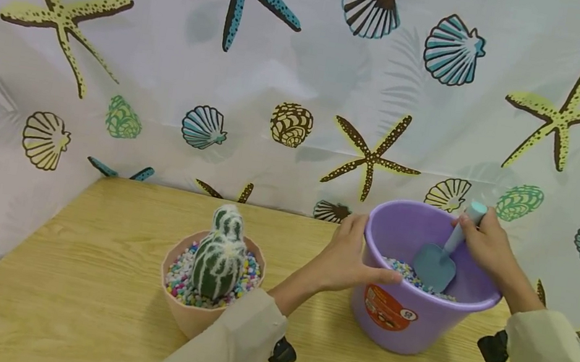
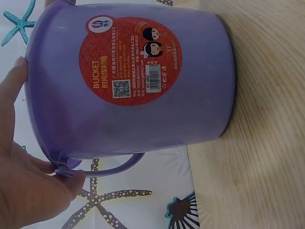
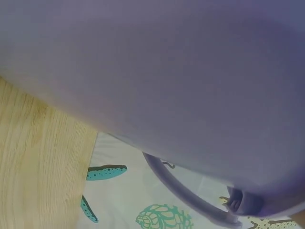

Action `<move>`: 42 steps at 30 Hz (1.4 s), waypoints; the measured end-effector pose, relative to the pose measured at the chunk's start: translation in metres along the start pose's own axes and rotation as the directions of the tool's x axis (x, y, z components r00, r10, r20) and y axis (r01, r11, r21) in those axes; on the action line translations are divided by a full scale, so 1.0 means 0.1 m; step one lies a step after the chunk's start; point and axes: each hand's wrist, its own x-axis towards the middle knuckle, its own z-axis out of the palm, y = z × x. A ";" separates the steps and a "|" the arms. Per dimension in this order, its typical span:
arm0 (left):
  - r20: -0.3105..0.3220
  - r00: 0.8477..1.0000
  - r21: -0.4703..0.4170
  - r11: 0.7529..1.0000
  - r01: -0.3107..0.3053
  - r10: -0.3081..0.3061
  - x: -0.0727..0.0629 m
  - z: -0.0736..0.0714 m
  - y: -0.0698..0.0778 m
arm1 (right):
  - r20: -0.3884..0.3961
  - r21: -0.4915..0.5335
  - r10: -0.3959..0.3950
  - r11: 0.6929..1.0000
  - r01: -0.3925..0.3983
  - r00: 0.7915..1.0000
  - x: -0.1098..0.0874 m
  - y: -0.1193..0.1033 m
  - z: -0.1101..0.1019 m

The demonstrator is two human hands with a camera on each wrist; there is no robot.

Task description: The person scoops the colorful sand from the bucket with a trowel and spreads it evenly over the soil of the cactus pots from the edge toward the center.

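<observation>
A purple bucket [image 1: 431, 330] with a red label stands on the right of the table, small multicoloured pebbles [image 1: 403, 270] inside it. My left hand [image 1: 342, 261] grips the bucket's left rim, thumb toward the front; the left wrist view shows this hand [image 2: 33, 191] by the joint of the bail handle [image 2: 119, 168]. With my right hand [image 1: 488, 245] I hold the pale blue handle of a grey-blue hand trowel [image 1: 434, 268], its blade down at the pebbles. The bucket's wall [image 3: 157, 81] fills most of the right wrist view, where the trowel is hidden.
Left of the bucket stands a peach flowerpot [image 1: 185, 314] holding a green, white-streaked cactus [image 1: 218, 264] among coloured pebbles; my left forearm passes close to its right side. Behind the wooden table [image 1: 73, 274] hangs a cloth [image 1: 259, 82] printed with starfish and shells.
</observation>
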 end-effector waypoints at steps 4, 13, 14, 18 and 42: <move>0.001 1.000 -0.011 1.000 -0.009 0.009 0.00 -0.01 -0.01 | 0.011 -0.022 -0.003 1.000 0.003 1.000 0.00 0.00 -0.01; 0.015 1.000 -0.022 1.000 -0.002 0.003 -0.01 -0.02 0.01 | 0.020 0.034 0.043 0.998 -0.044 0.999 -0.04 -0.03 -0.02; 0.015 1.000 -0.024 1.000 0.000 0.001 -0.01 -0.03 0.01 | 0.021 0.049 0.044 0.998 -0.045 0.999 -0.05 -0.04 -0.01; 0.017 1.000 -0.040 0.999 0.008 -0.007 -0.01 -0.02 0.02 | 0.018 0.077 0.059 0.995 -0.060 0.998 -0.06 -0.07 0.02; -0.005 1.000 -0.004 1.000 -0.007 0.007 -0.07 0.00 0.00 | -0.029 0.087 0.038 0.996 -0.036 0.999 -0.02 -0.20 0.11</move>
